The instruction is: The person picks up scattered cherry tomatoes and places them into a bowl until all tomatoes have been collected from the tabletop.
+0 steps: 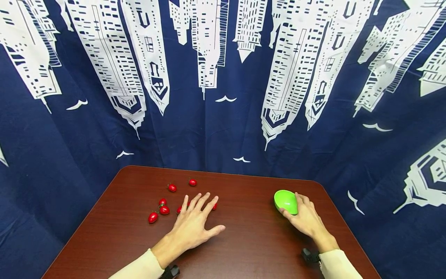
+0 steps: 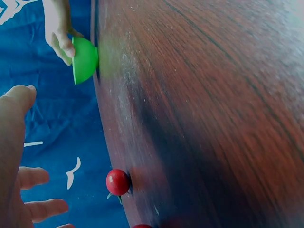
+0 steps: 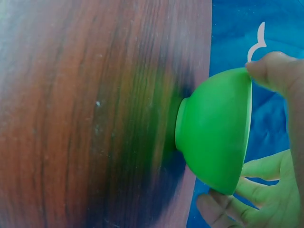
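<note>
My left hand (image 1: 193,226), fingers straight and spread, hovers over the left half of the table among several cherry tomatoes. It partly covers a couple of them, one cherry tomato (image 1: 214,206) peeking out by the index fingertip. In the left wrist view a red cherry tomato (image 2: 118,182) with green sepals lies below that hand's fingers. On the right, my right hand (image 1: 307,217) holds a small green bowl (image 1: 285,200) at its rim, thumb on the near side and fingers across. The right wrist view shows the bowl (image 3: 216,130) upright, its foot close to the tabletop.
More cherry tomatoes (image 1: 153,217) lie loose left of the left hand, and another pair sits farther back, one cherry tomato (image 1: 192,182) near the far edge. The brown wooden table (image 1: 244,240) meets a dark blue curtain (image 1: 205,131) with white buildings behind it.
</note>
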`<state>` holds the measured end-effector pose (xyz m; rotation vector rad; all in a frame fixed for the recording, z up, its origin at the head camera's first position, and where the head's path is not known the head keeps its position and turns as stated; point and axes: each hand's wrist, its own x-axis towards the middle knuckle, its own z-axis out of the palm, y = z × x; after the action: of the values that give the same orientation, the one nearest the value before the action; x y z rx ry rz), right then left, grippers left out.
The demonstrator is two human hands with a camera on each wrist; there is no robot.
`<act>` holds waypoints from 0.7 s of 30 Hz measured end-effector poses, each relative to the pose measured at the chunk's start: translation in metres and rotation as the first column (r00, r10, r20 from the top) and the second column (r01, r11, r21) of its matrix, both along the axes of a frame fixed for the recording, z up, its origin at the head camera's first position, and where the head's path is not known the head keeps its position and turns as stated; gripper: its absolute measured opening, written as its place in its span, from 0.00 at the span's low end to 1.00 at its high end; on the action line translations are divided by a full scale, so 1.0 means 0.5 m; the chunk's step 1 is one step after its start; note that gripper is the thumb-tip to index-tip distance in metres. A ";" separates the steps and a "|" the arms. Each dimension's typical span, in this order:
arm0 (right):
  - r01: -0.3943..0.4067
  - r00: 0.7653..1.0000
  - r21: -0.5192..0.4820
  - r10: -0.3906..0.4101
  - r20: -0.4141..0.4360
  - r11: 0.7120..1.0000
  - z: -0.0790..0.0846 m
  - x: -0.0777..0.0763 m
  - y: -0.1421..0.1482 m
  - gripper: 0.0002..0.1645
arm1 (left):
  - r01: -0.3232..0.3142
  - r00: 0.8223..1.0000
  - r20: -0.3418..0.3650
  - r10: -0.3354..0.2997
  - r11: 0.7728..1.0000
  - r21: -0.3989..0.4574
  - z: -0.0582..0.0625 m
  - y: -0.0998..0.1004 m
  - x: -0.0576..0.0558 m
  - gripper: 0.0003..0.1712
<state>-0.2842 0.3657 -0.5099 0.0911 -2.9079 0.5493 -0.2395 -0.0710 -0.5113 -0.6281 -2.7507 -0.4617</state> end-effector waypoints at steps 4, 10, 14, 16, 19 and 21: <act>-0.018 1.000 -0.024 0.018 -0.025 1.000 0.003 -0.006 0.000 0.64 | 0.022 1.000 0.014 -0.022 1.000 0.013 -0.001 0.010 -0.002 0.55; -0.036 0.999 -0.048 0.035 -0.028 0.998 0.007 -0.011 -0.006 0.64 | 0.041 0.999 0.010 -0.041 0.999 0.015 -0.003 0.027 -0.004 0.53; -0.045 0.999 -0.058 0.043 -0.031 0.997 0.009 -0.008 -0.015 0.65 | 0.068 0.997 0.024 -0.068 0.998 0.008 -0.006 0.047 -0.004 0.52; -0.063 0.997 -0.065 0.060 -0.044 0.996 0.010 -0.006 -0.021 0.64 | 0.082 0.996 0.036 -0.082 0.997 0.002 -0.007 0.058 -0.003 0.52; -0.094 0.994 -0.066 0.090 -0.066 0.993 0.010 -0.003 -0.034 0.63 | 0.096 0.995 0.039 -0.096 0.995 0.000 -0.007 0.074 -0.004 0.51; -0.109 0.992 -0.066 0.104 -0.077 0.992 0.010 0.001 -0.044 0.62 | 0.108 0.993 0.038 -0.108 0.994 0.007 -0.007 0.082 -0.006 0.51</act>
<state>-0.2839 0.3437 -0.5049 0.2527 -2.8212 0.6508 -0.2423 -0.0299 -0.5146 -0.7774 -2.7607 -0.5090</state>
